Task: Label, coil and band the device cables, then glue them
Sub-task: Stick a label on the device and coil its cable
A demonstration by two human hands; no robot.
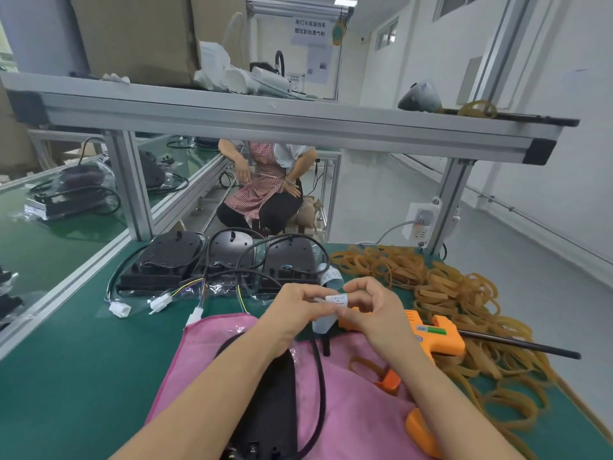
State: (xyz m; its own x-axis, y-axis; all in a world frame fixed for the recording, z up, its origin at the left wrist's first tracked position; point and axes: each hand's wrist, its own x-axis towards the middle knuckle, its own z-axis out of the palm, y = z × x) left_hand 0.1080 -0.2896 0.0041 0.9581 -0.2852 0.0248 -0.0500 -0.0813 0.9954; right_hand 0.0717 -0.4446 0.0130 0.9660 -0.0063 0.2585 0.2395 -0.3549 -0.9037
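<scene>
**Label pinched between both hands above the pink cloth**

Left hand [295, 302] and right hand [371, 307] raised together at centre, fingertips meeting. White label [336, 300] held between them: left fingers [313, 298] curled, pinching its 9 o'clock edge; right fingers [356, 288] arched over the top, thumb closing from 5 o'clock. Pale backing strip [323, 323] hanging just below the label at 6 o'clock. Whether the label already wraps the cable: cannot tell.

Black cable [319, 376] dropping from under the hands toward 6 o'clock, curving across the pink cloth [351, 423] beside a dark device [265, 386] lying on it.

At 3 o'clock of the hands, touching distance from the right wrist: orange glue gun [434, 336] flat on the green tabletop [83, 360], black rod [517, 343] running out toward 3 o'clock. Heap of rubber bands [457, 293] from 1 to 4 o'clock. One loose band [365, 366] on the cloth at 5 o'clock.

At 11 o'clock, three black devices [219, 263] in a row, cables looped over them, white connectors [161, 302] lying in front. Label roll [331, 277] just beyond the fingertips at 12 o'clock.
</scene>
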